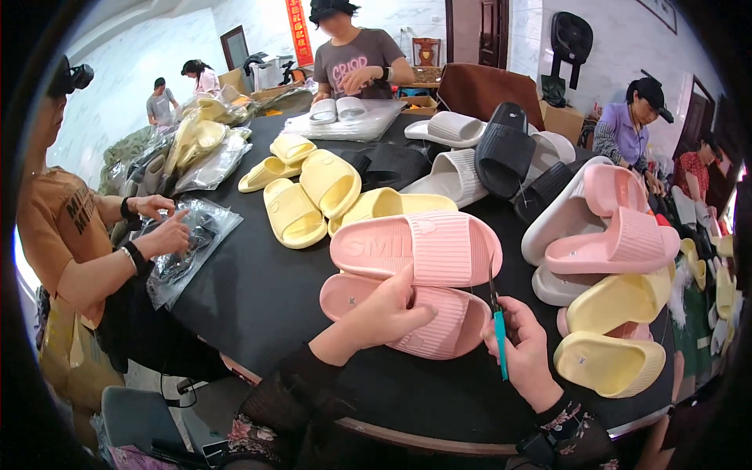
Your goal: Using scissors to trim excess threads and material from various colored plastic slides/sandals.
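A pink slipper (376, 249) with ribbed strap lies in front of me, sole lengthwise, overlapping a second pink slipper (450, 333) nearer to me. My left hand (384, 309) grips the pair where they meet, its thumb across the nearer strap; some fingers are hidden. In my right hand (521, 341) are teal-handled snips (500, 337), held upright with their thin dark blades at the toe edge of the upper slipper. A fine thread seems to show near the blades.
Yellow slippers (330, 184) lie beyond the pair, with black slippers (501, 149) and grey ones further back. Pink, grey and yellow slippers (611, 364) pile up at right on the black table (258, 298). A co-worker's hands (160, 231) handle a clear bag at left; other people work around.
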The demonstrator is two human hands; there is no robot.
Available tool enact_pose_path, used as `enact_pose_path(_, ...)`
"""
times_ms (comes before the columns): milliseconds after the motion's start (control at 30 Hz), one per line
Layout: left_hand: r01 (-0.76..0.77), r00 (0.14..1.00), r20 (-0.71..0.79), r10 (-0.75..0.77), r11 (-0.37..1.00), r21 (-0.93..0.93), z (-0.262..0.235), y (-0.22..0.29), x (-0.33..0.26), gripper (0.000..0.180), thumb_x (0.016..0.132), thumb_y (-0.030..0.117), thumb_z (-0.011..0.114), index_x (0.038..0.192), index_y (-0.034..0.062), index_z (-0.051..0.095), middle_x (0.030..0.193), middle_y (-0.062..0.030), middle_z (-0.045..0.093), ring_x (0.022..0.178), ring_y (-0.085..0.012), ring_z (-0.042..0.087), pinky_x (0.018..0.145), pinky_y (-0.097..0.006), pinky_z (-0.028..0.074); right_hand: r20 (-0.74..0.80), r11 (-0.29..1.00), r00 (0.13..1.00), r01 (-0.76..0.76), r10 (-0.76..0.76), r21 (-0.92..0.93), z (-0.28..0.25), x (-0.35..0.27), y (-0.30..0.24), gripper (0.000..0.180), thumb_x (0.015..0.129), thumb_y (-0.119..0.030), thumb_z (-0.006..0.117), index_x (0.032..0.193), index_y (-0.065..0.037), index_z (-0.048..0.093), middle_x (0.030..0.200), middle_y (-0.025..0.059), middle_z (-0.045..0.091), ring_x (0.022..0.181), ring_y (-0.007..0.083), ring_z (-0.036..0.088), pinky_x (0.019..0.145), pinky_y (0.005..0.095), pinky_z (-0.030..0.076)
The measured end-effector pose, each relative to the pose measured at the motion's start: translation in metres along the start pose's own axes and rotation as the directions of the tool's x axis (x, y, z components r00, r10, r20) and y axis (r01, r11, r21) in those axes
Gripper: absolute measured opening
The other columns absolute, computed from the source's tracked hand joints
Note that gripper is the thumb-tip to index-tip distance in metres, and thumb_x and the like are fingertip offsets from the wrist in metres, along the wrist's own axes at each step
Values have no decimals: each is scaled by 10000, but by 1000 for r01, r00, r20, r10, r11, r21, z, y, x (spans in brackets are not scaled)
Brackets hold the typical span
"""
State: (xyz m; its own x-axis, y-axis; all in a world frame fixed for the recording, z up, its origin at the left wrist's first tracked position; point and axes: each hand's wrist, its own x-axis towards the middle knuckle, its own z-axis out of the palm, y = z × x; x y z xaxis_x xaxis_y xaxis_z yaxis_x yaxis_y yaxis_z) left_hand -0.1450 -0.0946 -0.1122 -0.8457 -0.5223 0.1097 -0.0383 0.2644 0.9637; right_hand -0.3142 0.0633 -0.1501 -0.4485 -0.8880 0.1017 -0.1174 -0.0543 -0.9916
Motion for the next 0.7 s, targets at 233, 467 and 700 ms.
enact_pose_path(233, -81, 996, -28, 84, 992, 98, -2, -19, 7, 519, 779, 108, 581, 1236, -58, 401, 1052, -165, 588, 971, -218, 571, 854, -323, 441, -5, 1000, 1000, 22, -22, 0, 1, 3, 5, 456, 809, -71, 688, 1197, 30, 473, 932, 49, 594, 833, 83, 558, 753, 234, 466)
enact_pose_path(467, -56, 998, -18, 56, 998, 12, 0, -23, 11, 501, 803, 84, 575, 1249, -54, 393, 950, -91, 579, 824, -125, 549, 739, -269, 451, 7, 999, 999, 43, -43, -20, 0, 2, 7, 452, 812, -80, 688, 1198, 20, 476, 923, 47, 597, 839, 80, 557, 755, 232, 462)
enact_pose_path(700, 14, 1000, -19, -15, 998, -61, -1, -18, 5, 505, 817, 65, 578, 1260, -54, 368, 888, -57, 568, 747, -74, 533, 639, -227, 433, 9, 997, 997, 76, -76, -24, 2, 1, 7, 445, 816, -79, 685, 1199, 13, 479, 894, 43, 602, 814, 69, 551, 728, 228, 460)
